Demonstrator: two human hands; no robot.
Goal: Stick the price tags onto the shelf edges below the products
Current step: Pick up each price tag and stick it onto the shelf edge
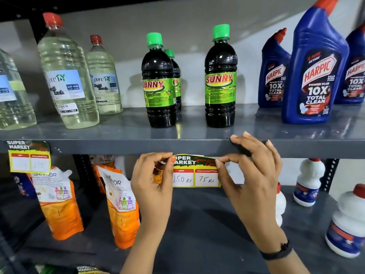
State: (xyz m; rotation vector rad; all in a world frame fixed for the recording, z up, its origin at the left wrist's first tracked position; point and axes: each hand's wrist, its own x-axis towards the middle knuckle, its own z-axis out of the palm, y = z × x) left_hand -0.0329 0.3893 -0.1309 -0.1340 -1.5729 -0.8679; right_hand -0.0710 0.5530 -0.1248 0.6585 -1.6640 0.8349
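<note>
A yellow and green price tag reading 150 and 75 hangs just under the grey shelf edge, below the dark Sunny bottles. My left hand pinches the tag's left end. My right hand pinches its top right corner with thumb and forefinger, while its other fingers rest on the shelf edge. Another price tag is stuck on the same edge at the far left, under the clear bleach bottles.
Blue Harpic bottles stand at the right of the upper shelf. On the lower shelf are orange refill pouches at left and white bottles at right. More tags lie at the bottom edge of the view.
</note>
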